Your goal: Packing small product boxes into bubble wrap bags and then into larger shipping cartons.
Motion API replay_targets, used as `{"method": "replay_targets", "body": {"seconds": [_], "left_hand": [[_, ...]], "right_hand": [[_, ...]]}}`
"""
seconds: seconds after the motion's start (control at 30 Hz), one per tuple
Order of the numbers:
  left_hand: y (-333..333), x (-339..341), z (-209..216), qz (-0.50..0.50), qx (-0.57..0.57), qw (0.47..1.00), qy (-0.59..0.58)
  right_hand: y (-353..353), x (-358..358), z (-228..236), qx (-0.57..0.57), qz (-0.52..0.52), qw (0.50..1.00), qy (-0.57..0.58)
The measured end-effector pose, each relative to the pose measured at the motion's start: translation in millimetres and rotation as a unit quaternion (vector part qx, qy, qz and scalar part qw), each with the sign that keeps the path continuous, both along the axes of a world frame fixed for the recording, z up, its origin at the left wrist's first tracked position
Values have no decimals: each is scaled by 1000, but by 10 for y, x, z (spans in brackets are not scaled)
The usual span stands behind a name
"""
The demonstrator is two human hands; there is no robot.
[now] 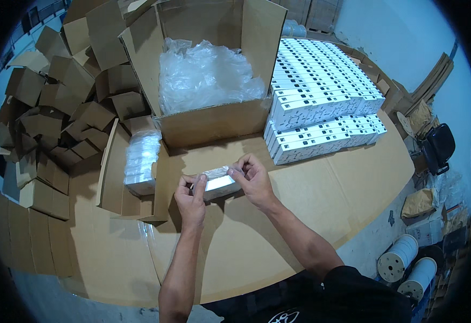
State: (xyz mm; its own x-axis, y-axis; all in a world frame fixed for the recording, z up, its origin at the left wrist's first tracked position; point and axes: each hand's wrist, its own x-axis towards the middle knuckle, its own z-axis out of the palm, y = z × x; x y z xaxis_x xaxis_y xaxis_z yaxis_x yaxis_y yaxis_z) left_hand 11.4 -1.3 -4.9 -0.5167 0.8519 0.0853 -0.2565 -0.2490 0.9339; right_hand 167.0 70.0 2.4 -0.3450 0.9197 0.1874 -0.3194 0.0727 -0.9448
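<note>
Head view: plastic bags in open carton.

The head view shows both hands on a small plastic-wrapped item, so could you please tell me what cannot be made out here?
- Small wrapped item, head view: glare on the plastic and the left hand and right hand hide what it is.
- Open cardboard box: crumpled plastic bags hide its contents.
- Stacked white boxes: markings too small.
- Cable spools: dimmed and bent by the fisheye rim.
</note>
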Motion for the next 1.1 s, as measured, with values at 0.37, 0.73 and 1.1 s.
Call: {"method": "replay_targets", "body": {"seconds": [0.37, 0.73, 1.1], "left_hand": [[16, 14, 2, 9, 38, 999, 2], [-141, -160, 354, 58, 143, 817, 556], [-145, -162, 249, -22, 31, 916, 400]], "right_hand": [[18, 261, 341, 150, 89, 961, -214], [42, 281, 359, 110, 91, 962, -234], [79, 285, 360, 91, 85, 959, -254]]}}
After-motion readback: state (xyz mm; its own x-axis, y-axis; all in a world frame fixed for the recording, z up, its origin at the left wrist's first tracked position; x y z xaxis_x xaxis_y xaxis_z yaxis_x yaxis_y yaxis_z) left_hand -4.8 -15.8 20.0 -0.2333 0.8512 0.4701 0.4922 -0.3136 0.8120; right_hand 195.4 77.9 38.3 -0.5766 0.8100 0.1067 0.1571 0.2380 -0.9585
